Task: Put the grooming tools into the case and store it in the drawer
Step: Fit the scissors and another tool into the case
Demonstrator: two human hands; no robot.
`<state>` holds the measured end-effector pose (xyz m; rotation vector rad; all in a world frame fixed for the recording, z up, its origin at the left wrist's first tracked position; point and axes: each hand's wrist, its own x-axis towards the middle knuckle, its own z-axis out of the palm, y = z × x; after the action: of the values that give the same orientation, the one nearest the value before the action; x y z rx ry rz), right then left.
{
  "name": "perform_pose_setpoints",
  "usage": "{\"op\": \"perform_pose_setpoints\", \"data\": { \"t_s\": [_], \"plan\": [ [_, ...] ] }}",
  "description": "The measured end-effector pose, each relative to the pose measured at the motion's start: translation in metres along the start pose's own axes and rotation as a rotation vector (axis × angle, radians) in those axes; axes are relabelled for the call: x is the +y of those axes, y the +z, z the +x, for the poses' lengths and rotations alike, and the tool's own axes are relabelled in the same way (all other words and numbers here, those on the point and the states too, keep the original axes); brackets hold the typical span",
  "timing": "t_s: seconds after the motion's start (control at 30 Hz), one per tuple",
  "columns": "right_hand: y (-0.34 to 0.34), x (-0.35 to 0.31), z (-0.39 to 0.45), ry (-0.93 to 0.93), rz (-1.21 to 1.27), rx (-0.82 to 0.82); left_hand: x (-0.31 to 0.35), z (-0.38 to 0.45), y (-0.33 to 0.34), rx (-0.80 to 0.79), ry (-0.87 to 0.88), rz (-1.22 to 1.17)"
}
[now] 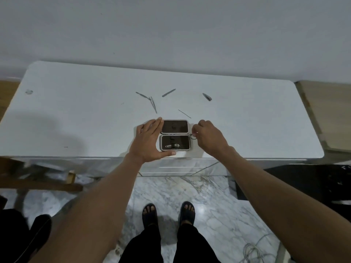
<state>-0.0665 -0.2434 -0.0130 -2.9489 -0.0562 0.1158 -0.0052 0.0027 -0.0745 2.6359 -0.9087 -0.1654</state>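
The case (174,135) lies open flat on the white desk (76,114), close to the near edge at about the middle, its two dark-lined halves one behind the other. The far half looks bare; the near half holds a small metal tool (173,146) tucked under a strap, too small to name for sure.

The left hand (150,140) frames the case from its 9 o'clock side: straight fingers (156,123) reach up along the left edge of the far half, the thumb runs along the near edge at 6 o'clock, and the spread is relaxed, touching rather than curled round. The right hand (209,135) sits at the case's 3 o'clock, its fingers bunched together and pinching a small dark ring or zipper pull (193,137) at the hinge line; exactly what that pull is I cannot tell.

Beyond the case, toward 12 o'clock, loose grooming tools lie scattered on the desk: a thin pick (184,113) nearest at about 1 o'clock, two slim pieces (150,101) crossing at 11 o'clock, a flat file (168,92) straight ahead, and a nail clipper (207,97) farther out at 1 o'clock, well apart from the rest.

Below the desk edge shows a pale drawer front (178,168), closed, and then the marble floor (209,196) with the person's sandalled feet
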Motion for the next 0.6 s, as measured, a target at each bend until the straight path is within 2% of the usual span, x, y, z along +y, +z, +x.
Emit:
{"op": "perform_pose_setpoints", "data": {
  "t_s": [0.23, 0.6],
  "plan": [
    [0.002, -0.011, -0.02, 0.014, -0.071, -0.055, -0.002, 0.0, 0.002, 0.018, 0.008, -0.012],
    [0.004, -0.028, -0.012, 0.012, -0.074, -0.053, -0.003, 0.0, 0.003, 0.027, 0.017, -0.017]
  ]
}}
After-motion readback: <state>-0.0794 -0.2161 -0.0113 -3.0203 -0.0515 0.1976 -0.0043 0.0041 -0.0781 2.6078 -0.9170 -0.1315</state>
